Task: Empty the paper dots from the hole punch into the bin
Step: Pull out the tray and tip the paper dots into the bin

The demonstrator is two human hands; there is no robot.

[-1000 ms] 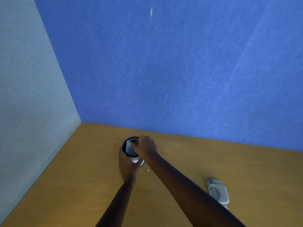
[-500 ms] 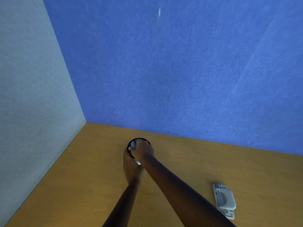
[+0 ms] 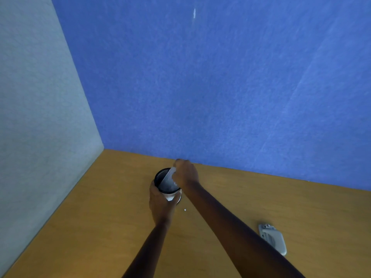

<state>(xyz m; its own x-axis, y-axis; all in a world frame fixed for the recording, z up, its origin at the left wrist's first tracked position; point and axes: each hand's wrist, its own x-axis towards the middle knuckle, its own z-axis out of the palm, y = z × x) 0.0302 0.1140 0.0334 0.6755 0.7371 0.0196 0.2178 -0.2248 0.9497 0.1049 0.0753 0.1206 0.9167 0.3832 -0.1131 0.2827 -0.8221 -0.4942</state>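
Low and centre in the frame, the left hand [image 3: 160, 205] wraps around the near side of a small black mesh bin [image 3: 160, 178] standing on the wooden worktop [image 3: 261, 197]. Just right of it, the right hand [image 3: 185, 174] pinches a pale tray [image 3: 168, 178] tilted into the bin's mouth. One paper dot [image 3: 184, 209] lies on the worktop nearby. At lower right, well apart, lies the grey hole punch [image 3: 274, 238].
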